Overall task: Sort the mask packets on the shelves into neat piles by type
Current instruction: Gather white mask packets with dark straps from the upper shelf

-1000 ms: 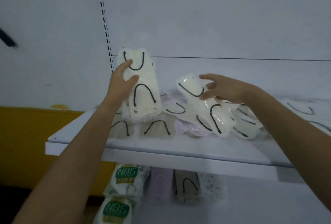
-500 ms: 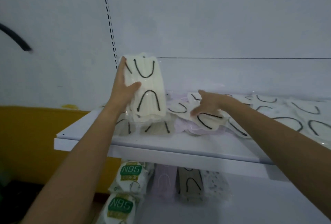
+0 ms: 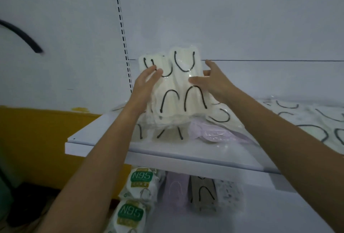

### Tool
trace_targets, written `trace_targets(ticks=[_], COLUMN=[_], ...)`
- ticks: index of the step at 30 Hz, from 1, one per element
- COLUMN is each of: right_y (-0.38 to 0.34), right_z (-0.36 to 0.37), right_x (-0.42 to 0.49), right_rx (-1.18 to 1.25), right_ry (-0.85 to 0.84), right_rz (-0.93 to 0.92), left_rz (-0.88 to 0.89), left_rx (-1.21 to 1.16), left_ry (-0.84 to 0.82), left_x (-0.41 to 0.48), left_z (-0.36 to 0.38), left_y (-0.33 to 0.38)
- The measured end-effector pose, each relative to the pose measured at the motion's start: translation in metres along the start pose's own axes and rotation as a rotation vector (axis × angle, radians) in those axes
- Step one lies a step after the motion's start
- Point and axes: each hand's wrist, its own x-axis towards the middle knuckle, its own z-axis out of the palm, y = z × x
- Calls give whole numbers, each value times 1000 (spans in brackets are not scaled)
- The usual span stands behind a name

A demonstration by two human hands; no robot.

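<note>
Since the frame before, the right hand (image 3: 214, 83) had left the loose packets (image 3: 307, 121) lying at the right of the frame and come up to the centre with 1 cream packet (image 3: 184, 82). Its thumb lay across the front and its fingers curled behind, so it was pinching that packet. The left hand (image 3: 144, 85) gripped the cream stack (image 3: 165, 85) by its left edge, upright, with its lower end just above the packets lying on the upper shelf (image 3: 186, 150). The new packet stood touching the stack's right side, a little higher than it and overlapping it only partly.

From where I stood, the step looked like adding a matching packet to the stack. To do it well, I thought the right hand needed to slide the packet left and down until its black loops sat over the stack's loops. The left hand would have to ease its fingers enough to take the packet in without letting the slippery film fan out. Tapping the lower edges on the shelf would have squared them.

1 lilac packet (image 3: 210, 132) lay just right of the pile beneath, and that type belonged elsewhere. N95 packets (image 3: 141, 177) sat on the lower shelf (image 3: 242, 214) at the bottom of the frame.
</note>
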Motion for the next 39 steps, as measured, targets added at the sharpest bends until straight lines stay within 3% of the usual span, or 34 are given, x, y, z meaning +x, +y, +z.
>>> trace_targets(ticks=[4, 7, 10, 12, 17, 26, 32, 39], right_y=[-7, 15, 52, 60, 62, 32, -33, -67], right_z=[13, -26, -46, -46, -55, -74, -48, -11], right_x=[7, 11, 4, 0, 2, -16, -18, -12], right_rx=[-46, -569, -1058, -1072, -1011, -320, 424, 727], right_ry=[64, 155, -13, -44, 10, 266, 142, 31], right_rz=[-35, 77, 410, 454, 275, -43, 77, 89], left_rz=[87, 151, 206, 217, 114, 55, 148, 224], left_rx=[179, 201, 141, 134, 159, 153, 300, 232], left_ry=[17, 102, 10, -46, -91, -78, -195, -202], left_x=[2, 9, 7, 3, -3, 6, -9, -12], left_z=[22, 4, -2, 12, 51, 46, 57, 63], left_y=[6, 2, -4, -8, -9, -7, 8, 19])
